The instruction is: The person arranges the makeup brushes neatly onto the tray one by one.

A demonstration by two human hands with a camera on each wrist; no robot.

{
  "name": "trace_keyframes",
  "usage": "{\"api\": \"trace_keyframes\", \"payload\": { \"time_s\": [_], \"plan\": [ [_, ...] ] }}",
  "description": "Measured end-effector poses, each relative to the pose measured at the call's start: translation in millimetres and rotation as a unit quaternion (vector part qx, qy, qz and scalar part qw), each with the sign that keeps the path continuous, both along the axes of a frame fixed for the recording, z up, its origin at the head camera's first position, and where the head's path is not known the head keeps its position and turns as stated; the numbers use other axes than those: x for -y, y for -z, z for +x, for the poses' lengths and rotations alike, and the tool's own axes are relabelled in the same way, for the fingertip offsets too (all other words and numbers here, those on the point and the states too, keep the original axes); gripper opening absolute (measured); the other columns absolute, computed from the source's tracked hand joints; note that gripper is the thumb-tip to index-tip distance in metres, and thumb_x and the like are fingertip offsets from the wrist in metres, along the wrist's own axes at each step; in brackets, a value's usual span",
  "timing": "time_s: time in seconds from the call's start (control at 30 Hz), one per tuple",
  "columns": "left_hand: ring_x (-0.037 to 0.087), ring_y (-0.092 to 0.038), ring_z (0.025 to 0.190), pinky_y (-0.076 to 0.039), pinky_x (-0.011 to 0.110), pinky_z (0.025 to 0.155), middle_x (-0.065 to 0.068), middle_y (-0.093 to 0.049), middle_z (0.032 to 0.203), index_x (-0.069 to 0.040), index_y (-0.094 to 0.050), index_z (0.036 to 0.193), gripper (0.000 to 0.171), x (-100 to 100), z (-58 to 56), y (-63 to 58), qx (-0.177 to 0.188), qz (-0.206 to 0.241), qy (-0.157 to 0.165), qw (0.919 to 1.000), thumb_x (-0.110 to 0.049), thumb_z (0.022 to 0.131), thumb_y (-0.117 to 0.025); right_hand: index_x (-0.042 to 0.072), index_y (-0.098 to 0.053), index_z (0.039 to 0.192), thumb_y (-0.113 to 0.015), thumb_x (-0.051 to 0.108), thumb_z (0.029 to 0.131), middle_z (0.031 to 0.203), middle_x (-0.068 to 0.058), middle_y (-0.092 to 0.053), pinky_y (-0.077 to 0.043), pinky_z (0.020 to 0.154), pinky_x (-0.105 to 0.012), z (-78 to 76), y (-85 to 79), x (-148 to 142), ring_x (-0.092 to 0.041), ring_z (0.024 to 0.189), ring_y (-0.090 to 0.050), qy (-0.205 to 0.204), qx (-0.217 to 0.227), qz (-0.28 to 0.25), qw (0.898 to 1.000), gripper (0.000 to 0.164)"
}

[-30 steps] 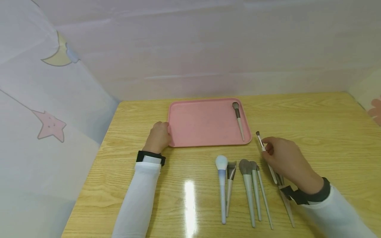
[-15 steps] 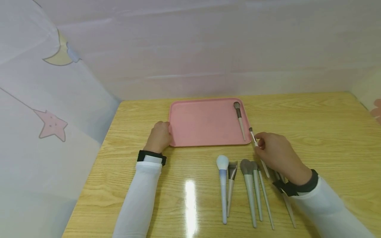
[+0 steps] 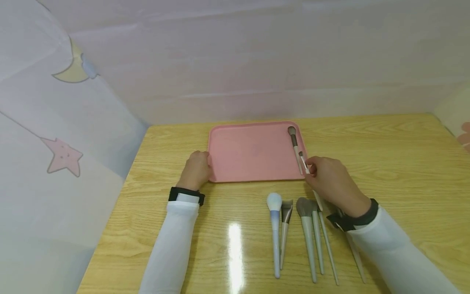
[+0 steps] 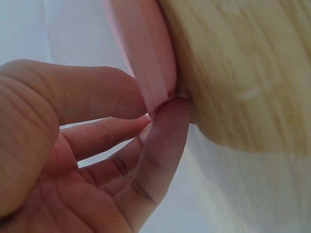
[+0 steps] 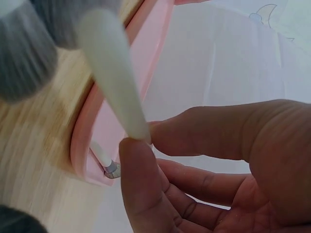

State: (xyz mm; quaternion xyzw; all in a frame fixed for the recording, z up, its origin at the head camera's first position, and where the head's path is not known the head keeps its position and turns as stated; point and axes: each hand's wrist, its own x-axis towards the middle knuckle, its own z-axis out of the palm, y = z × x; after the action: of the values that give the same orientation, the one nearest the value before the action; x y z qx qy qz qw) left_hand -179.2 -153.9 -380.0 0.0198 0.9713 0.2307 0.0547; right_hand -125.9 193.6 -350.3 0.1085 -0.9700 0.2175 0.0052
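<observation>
At the front left corner of the pink tray (image 3: 249, 155), my left hand (image 3: 196, 169) pinches the rim; the left wrist view has the thumb on one side of the tray's edge (image 4: 150, 53) and a finger on the other. My right hand (image 3: 332, 179) holds a small makeup brush (image 3: 318, 201) between thumb and forefinger, its dark bristles over the tray's right edge. Its pale handle (image 5: 112, 73) fills the middle of the right wrist view. A larger makeup brush (image 3: 294, 141) with grey-brown bristles lies inside the tray along the right side.
In front of the tray, several makeup brushes lie on the wooden table (image 3: 128, 245): a white-and-blue one (image 3: 275, 237), a flat-headed one (image 3: 284, 228) and green-handled ones (image 3: 308, 241). A further brush (image 3: 356, 257) is partly hidden under the right wrist. A pale curtain (image 3: 257, 61) stands behind.
My right hand has carried the small brush left and slightly away from me, from the table beside the tray to over its right edge. The left hand and tray stay put.
</observation>
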Motion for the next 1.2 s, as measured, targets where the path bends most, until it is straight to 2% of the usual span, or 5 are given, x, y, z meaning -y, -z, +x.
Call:
{"api": "trace_keyframes", "payload": {
  "time_s": [0.4, 0.8, 0.97, 1.07, 1.2],
  "plan": [
    [0.03, -0.057, 0.099, -0.055, 0.04, 0.083, 0.021, -0.064, 0.111, 0.006, -0.069, 0.112, 0.024, -2, -0.3, -2.0, 0.011, -0.001, -0.005, 0.9999, 0.007, 0.091, -0.058, -0.011, -0.07, 0.109, -0.069, 0.005, 0.087, 0.084, -0.015, -0.07, -0.052, 0.067, -0.041, -11.9, 0.8, 7, -0.025, 0.072, -0.061, -0.004, -0.011, -0.006, 1.0, 0.027],
    [0.029, -0.058, 0.097, -0.055, 0.038, 0.081, 0.022, -0.065, 0.112, 0.006, -0.07, 0.112, 0.024, -2, -0.7, -2.5, 0.015, -0.006, -0.008, 0.9998, 0.007, 0.091, -0.057, -0.011, -0.068, 0.115, -0.062, 0.004, 0.091, 0.086, -0.018, -0.068, -0.039, 0.056, -0.028, -38.2, -9.0, 22, -0.021, 0.064, -0.054, 0.0, 0.049, -0.015, 0.999, 0.03],
    [0.03, -0.059, 0.097, -0.055, 0.038, 0.079, 0.025, -0.065, 0.116, 0.008, -0.069, 0.116, 0.027, -1, -0.6, -1.8, 0.017, -0.006, -0.008, 0.9998, 0.007, 0.092, -0.056, -0.004, -0.065, 0.091, -0.06, 0.004, 0.092, 0.07, -0.007, -0.056, -0.034, 0.053, -0.027, -55.0, -12.5, 28, -0.016, 0.057, -0.046, -0.005, 0.06, -0.016, 0.998, 0.01],
    [0.031, -0.059, 0.098, -0.055, 0.038, 0.08, 0.025, -0.065, 0.117, 0.008, -0.07, 0.116, 0.028, -1, -0.9, -1.6, 0.017, -0.004, -0.008, 0.9998, 0.007, 0.091, -0.057, 0.001, -0.061, 0.083, -0.058, 0.004, 0.091, 0.065, -0.002, -0.048, -0.031, 0.053, -0.028, -66.3, -15.7, 32, -0.015, 0.056, -0.042, -0.002, 0.065, -0.02, 0.998, 0.009],
    [0.031, -0.058, 0.1, -0.055, 0.041, 0.083, 0.025, -0.065, 0.117, 0.007, -0.07, 0.115, 0.027, -1, -1.2, -0.4, 0.019, 0.0, -0.009, 0.9998, 0.007, 0.091, -0.058, -0.006, -0.069, 0.104, -0.055, 0.005, 0.09, 0.075, -0.014, -0.065, -0.039, 0.058, -0.031, -80.1, -17.9, 38, -0.02, 0.062, -0.051, -0.001, 0.068, 0.002, 0.998, 0.022]
  ]
}}
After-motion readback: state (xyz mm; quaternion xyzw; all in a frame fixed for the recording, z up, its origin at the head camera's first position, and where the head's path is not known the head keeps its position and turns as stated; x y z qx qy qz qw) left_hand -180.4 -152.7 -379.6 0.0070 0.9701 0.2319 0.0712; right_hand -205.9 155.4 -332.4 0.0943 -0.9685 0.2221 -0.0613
